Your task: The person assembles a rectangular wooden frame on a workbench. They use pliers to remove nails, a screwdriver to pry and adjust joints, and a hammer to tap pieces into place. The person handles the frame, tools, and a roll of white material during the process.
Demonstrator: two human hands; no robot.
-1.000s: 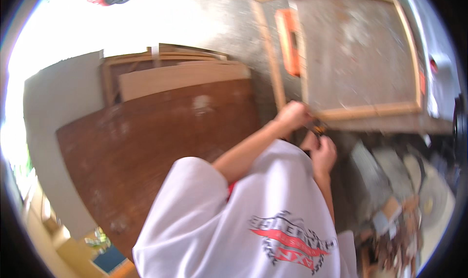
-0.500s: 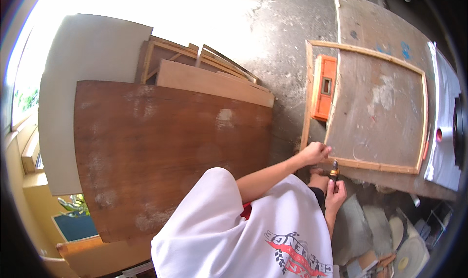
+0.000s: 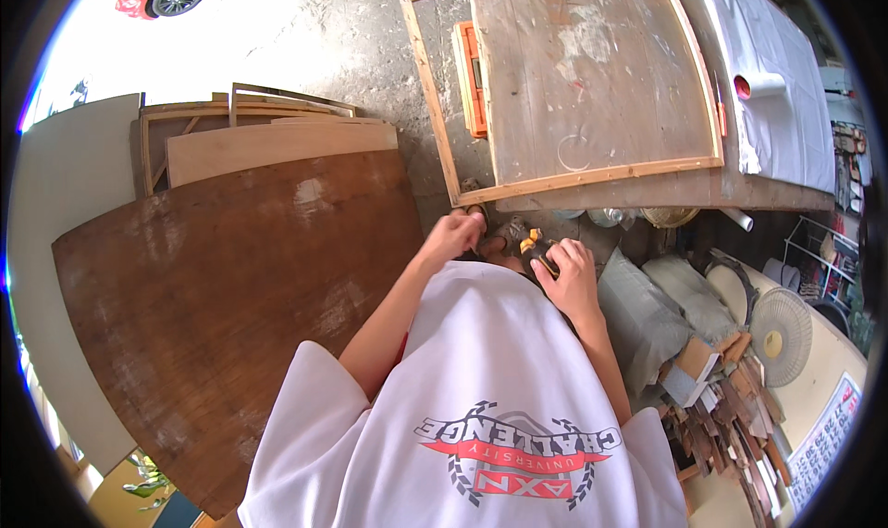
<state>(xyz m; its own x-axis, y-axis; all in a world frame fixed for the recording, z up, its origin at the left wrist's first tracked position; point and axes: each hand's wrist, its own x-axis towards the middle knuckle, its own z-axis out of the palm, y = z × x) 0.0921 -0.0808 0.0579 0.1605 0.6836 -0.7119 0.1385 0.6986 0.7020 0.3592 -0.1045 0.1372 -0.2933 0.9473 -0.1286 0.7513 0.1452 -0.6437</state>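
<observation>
My right hand [image 3: 571,273] is closed around a short yellow-and-black hand tool [image 3: 536,252], whose exact kind I cannot make out. It is held in front of my shirt. My left hand [image 3: 453,238] is closed, its fingers bent together, just below the near left corner of a wooden frame [image 3: 592,173]. Anything between those fingers is hidden. The light wood frame lies on a stained worktable [image 3: 564,74], and its left side overhangs the table edge.
An orange case [image 3: 470,84] sits under the frame's left side. A large brown board [image 3: 231,278] leans at left with other panels [image 3: 287,144]. At right are a white roll [image 3: 763,85] on a pale sheet [image 3: 786,125], grey sacks [image 3: 638,306], a fan [image 3: 780,338] and scrap wood [image 3: 731,426].
My view has swung to the right, so table and frame sit further left in it. Both hands have drawn back from the frame's near edge. The tool stays in my right hand.
</observation>
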